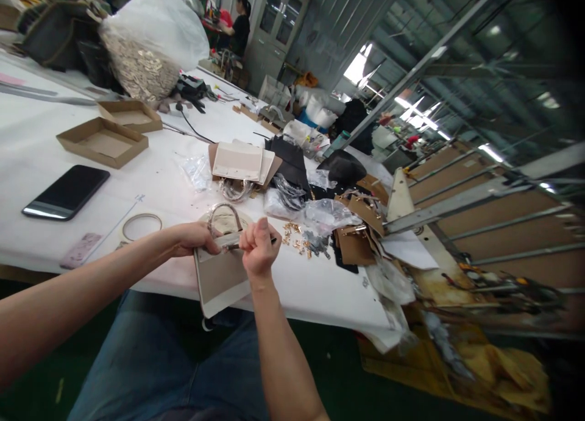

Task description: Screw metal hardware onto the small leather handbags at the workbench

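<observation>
My left hand (197, 237) is closed on the top edge of a beige bag panel (223, 281), which hangs tilted over the table's front edge. A curved, wrapped handle (225, 209) arches above that edge. My right hand (259, 245) is a fist around a thin dark tool (234, 247). Its shaft points left to the panel's top edge, and its exact kind is hidden by my fingers. Small gold metal fittings (299, 245) and grey metal pieces (316, 243) lie just to the right. Behind my hands is a stack of beige panels (237, 162).
On the white table (315, 299) are a phone (68, 192), a tape roll (141, 227) and cardboard trays (103, 142). A large plastic bag of pieces (146, 67) stands at the back left. Brown panels (356, 244) lie right. A person (240, 25) sits farther back.
</observation>
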A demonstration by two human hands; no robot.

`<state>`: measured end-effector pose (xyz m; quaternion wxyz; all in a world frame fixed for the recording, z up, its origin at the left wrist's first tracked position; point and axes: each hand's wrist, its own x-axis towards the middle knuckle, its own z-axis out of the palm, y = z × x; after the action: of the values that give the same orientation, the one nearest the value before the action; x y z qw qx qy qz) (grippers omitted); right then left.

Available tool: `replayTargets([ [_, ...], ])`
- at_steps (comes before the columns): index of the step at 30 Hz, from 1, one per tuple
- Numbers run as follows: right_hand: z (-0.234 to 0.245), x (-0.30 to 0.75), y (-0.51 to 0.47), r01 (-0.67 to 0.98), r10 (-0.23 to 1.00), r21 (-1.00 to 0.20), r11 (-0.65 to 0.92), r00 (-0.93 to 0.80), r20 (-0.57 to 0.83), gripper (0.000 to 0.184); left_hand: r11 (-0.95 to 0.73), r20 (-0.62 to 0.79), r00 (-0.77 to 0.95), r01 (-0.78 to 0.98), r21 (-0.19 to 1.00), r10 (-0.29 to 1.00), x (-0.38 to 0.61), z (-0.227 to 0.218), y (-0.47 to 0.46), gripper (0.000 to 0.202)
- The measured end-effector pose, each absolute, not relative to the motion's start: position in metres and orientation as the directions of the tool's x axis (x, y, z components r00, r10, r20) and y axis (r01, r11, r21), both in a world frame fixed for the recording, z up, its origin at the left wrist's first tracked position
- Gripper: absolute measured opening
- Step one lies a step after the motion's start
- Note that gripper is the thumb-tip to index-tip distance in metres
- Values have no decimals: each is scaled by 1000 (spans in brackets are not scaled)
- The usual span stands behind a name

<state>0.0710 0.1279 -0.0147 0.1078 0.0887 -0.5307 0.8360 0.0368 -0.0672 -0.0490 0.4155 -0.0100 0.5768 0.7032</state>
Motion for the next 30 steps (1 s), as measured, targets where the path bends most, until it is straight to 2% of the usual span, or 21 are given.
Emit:
replayTargets([
  [3,-15,81,127,-287,83,-856,-430,-957,279,80,8,-501,-655,-603,798,566,36,-55,-67,41],
  [19,-25,80,118,-325,-12,-917,-232,-942,336,72,-28,-484,-681,-594,804,549,35,-57,-67,33],
  [26,-10,35,83,-191,44,-982,5,-981,191,68,-43,-467,-738,-554,831,487,38,-55,-65,31],
  [30,-7,5,62,-174,16,-968,181,-984,180,65,-61,-445,-751,-538,841,487,36,-60,-66,38],
])
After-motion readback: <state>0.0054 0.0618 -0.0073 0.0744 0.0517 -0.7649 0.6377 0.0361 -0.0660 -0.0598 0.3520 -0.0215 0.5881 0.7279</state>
